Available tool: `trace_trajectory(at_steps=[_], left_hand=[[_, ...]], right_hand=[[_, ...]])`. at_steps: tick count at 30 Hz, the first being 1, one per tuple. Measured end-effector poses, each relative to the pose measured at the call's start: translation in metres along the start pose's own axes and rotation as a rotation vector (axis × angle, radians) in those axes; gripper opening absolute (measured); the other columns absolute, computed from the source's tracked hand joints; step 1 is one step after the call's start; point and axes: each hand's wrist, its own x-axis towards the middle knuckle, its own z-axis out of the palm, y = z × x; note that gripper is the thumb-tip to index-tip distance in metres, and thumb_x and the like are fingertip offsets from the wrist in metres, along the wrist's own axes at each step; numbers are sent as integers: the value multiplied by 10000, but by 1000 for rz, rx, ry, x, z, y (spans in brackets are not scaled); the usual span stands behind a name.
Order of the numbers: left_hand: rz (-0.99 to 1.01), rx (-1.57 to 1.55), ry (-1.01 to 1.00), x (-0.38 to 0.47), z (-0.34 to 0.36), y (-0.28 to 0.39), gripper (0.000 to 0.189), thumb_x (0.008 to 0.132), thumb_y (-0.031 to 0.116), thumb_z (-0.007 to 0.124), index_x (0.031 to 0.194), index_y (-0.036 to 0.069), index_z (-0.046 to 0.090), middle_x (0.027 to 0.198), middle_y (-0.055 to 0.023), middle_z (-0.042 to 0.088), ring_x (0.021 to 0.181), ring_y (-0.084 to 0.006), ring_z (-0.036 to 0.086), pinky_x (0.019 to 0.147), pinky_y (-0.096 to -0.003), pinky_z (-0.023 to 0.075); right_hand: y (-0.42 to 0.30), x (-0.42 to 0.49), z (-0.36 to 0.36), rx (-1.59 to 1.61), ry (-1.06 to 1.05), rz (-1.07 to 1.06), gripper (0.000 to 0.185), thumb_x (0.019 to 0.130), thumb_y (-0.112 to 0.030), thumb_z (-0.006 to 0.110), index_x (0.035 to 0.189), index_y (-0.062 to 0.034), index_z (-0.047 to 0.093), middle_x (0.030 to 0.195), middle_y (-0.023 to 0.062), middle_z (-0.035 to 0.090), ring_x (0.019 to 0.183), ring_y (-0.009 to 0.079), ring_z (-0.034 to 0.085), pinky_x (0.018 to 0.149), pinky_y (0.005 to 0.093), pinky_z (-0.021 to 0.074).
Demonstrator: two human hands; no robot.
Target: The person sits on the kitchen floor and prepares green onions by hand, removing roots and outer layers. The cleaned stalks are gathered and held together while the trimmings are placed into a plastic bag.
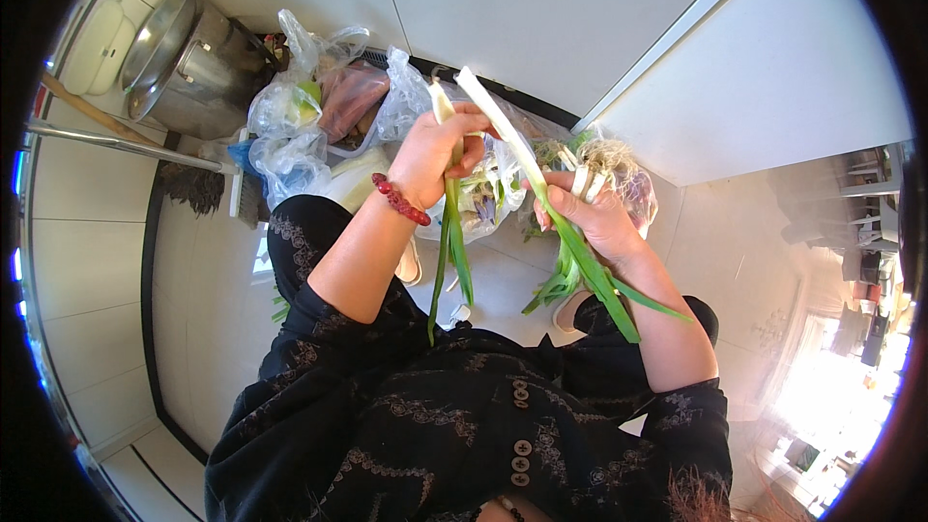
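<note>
My left hand [446,148], with a red beaded bracelet at its wrist, grips a thin green onion [452,203] whose green leaves hang down. A larger peeled green onion [512,139] slants between my hands, its white end up; my right hand [583,210] holds it by the thumb where white turns green. The fingertips of my left hand are close to its white part; whether they touch it I cannot tell. Behind my right hand, rooted green onions [598,159] show their stringy roots. Below, an open plastic bag [478,214] contains trimmings.
Several plastic bags [286,148] of produce lie against the white cabinet [500,7]. Steel pots [206,69] stand at the upper left. A broom [192,185] and a brush with a metal handle [138,146] are at the left. The tiled floor [696,254] extends to the right.
</note>
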Motion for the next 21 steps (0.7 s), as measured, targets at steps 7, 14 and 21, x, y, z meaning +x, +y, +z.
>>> trace_trajectory(at_steps=[7,14,21], left_hand=[[12,559,-11,1,-1,-9,160,813,143,565,786,-3,626,596,-39,568,440,-63,408,403,-228,281],[309,1166,273,6,-10,-10,236,799,222,610,804,-13,631,603,-106,594,548,-181,563,542,-318,437],[410,1293,243,6,-10,-14,268,806,211,668,969,0,638,761,-122,649,615,-204,605,619,-325,481]], right_hand=[[-10,1,-10,146,176,-86,512,920,-330,553,1346,-85,411,769,25,572,691,92,521,622,217,426],[-22,-4,-18,203,233,-119,421,950,-284,509,1298,-50,466,782,54,612,691,90,550,606,205,436],[-21,-4,-11,130,144,-13,449,945,-304,508,1313,-52,453,770,31,614,662,81,547,608,205,451]])
